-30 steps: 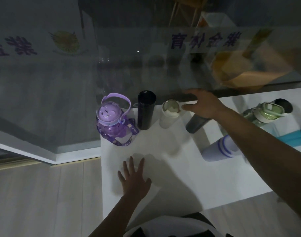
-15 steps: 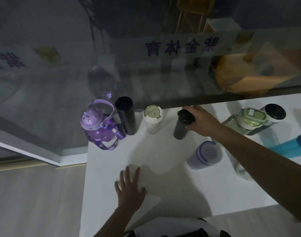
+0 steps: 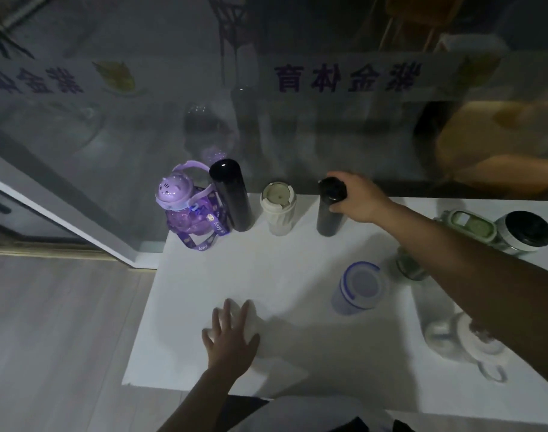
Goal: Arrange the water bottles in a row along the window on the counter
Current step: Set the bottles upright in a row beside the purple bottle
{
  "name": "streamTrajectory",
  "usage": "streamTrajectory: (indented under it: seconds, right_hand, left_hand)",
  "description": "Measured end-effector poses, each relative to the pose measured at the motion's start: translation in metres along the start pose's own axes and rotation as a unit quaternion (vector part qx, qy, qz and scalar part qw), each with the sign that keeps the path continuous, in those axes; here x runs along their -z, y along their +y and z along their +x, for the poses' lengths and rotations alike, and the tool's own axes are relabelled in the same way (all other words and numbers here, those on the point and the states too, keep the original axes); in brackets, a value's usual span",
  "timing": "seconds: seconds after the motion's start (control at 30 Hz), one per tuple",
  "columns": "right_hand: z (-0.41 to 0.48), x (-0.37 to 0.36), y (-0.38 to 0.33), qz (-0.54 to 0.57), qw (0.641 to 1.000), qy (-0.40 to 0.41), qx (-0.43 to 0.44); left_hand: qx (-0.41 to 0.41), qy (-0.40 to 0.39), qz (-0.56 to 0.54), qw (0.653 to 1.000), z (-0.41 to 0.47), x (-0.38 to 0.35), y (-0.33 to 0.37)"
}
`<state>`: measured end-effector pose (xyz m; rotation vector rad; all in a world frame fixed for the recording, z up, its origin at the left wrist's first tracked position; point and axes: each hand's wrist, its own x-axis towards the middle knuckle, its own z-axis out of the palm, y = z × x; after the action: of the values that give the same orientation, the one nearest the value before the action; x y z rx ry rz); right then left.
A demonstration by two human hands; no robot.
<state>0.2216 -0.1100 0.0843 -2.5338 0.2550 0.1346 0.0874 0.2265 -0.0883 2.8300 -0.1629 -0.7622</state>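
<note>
Head view, hands first: right hand (image 3: 361,198) closed round the cap end of a dark flask (image 3: 329,210), fingers wrapped over the top, thumb on the near side, holding it upright at the back of the white counter (image 3: 204,275) close to the window (image 3: 297,135); gripped from above and to the side, probably so the base can be set flat and nudged into line without tipping. Left hand (image 3: 230,341) open, palm down, fingers spread flat on the counter's near edge, gripping nothing, likely bracing the body for the long reach across. Outward from the flask, a row already standing along the glass: cream tumbler (image 3: 278,208) just beside it with a gap between, then tall black bottle (image 3: 232,194), then purple cat-lidded bottle (image 3: 185,207) with its strap trailing onto the counter, at the left corner. Row spaced evenly and hard against the glass, as the task asks, so the held flask reads as fourth in line. Away from the window, yet to be placed: blue-banded clear bottle (image 3: 360,286) near the middle, green-lidded bottle (image 3: 467,226) and black-capped jar (image 3: 527,232) to the right, white handled bottle (image 3: 466,341) under the right forearm, partly hidden. Roughly half done, by that count.
</note>
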Motion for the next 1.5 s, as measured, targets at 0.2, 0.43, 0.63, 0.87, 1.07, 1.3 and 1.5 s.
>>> streamTrajectory:
  seconds: [0.2, 0.43, 0.63, 0.87, 1.07, 1.3, 1.5]
  right_hand:
    - [0.01, -0.013, -0.006, 0.004, 1.0, -0.005, 0.016]
    - [0.014, -0.021, -0.007, 0.001, 1.0, -0.006, 0.006]
    - [0.011, -0.021, -0.008, 0.016, 1.0, -0.007, -0.016]
    - [0.012, -0.024, -0.016, 0.023, 0.998, 0.001, -0.057]
    - [-0.016, -0.021, -0.025, 0.034, 0.992, 0.076, -0.09]
    - [-0.143, -0.038, -0.021, -0.076, 0.975, 0.03, -0.206]
    - [-0.175, -0.061, -0.011, -0.08, 0.973, -0.017, -0.216]
  left_hand:
    - [-0.004, -0.017, 0.0, 1.0, -0.009, 0.0, -0.001]
    - [-0.02, -0.04, 0.01, 0.999, -0.009, 0.005, -0.006]
    - [-0.044, -0.064, 0.013, 0.997, -0.01, 0.013, -0.013]
    - [-0.091, -0.098, 0.034, 0.99, -0.003, 0.026, -0.031]
    - [-0.117, -0.076, 0.049, 0.989, 0.005, 0.033, -0.033]
    - [-0.159, -0.053, 0.043, 0.985, 0.023, 0.029, -0.016]
    - [-0.173, -0.071, 0.072, 0.98, 0.031, 0.023, 0.002]
